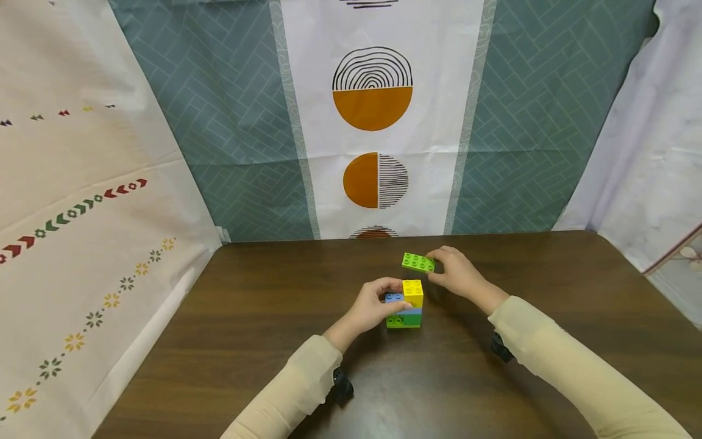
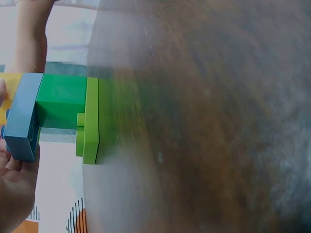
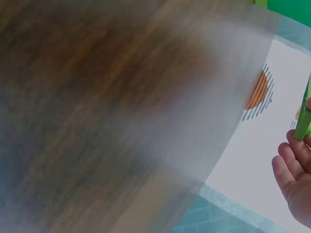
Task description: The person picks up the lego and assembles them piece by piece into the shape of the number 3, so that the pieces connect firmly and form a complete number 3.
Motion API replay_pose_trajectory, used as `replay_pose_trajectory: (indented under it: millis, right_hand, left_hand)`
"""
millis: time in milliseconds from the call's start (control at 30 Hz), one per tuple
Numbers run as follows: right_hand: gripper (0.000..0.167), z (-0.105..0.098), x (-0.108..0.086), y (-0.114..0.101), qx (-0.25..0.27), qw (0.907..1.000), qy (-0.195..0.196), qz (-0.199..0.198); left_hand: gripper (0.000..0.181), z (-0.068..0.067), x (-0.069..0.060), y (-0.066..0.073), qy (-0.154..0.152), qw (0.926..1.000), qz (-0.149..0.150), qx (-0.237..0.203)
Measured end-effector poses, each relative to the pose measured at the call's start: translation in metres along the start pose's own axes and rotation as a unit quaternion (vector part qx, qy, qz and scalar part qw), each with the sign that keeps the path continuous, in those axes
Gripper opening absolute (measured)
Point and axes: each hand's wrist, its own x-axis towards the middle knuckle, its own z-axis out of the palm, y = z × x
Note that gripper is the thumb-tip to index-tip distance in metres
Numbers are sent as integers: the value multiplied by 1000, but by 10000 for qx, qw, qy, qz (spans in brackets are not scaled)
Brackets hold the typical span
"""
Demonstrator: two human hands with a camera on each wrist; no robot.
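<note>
Near the middle of the table, my left hand [image 1: 370, 306] grips a small stack of toy building bricks. A yellow brick [image 1: 413, 293] forms its right top, on a wider blue brick [image 2: 24, 114]. Under these come a green brick [image 2: 62, 97] and a lime base plate [image 2: 91, 121], with studs bare on one side. My right hand [image 1: 459, 275] pinches the right end of a separate flat lime brick [image 1: 417, 262], studs facing up. This brick is just behind the stack and apart from it. Only its edge shows in the right wrist view.
The dark brown wooden table [image 1: 263, 341] ends at a straight back edge. A patterned curtain [image 1: 241, 122] hangs behind it, with a cream cloth [image 1: 82, 274] on the left and a whitish cloth [image 1: 658, 152] on the right.
</note>
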Motion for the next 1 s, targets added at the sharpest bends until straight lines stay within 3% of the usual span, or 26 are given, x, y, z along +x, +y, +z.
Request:
replay_pose_trajectory:
  millis: [400, 667, 1000]
  right_hand:
    - [35, -13, -3, -16, 260, 9995, 59, -156]
    - [35, -23, -8, -25, 679, 9973, 1, -273]
    - [36, -24, -14, -29, 1188, 9923, -216, -293]
  left_hand:
    - [40, -1, -2, -3, -58, 9993, 373, 69]
    - [36, 0, -1, -1, 17, 10000, 24, -44]
    - [35, 1, 0, -3, 32, 9999, 47, -113]
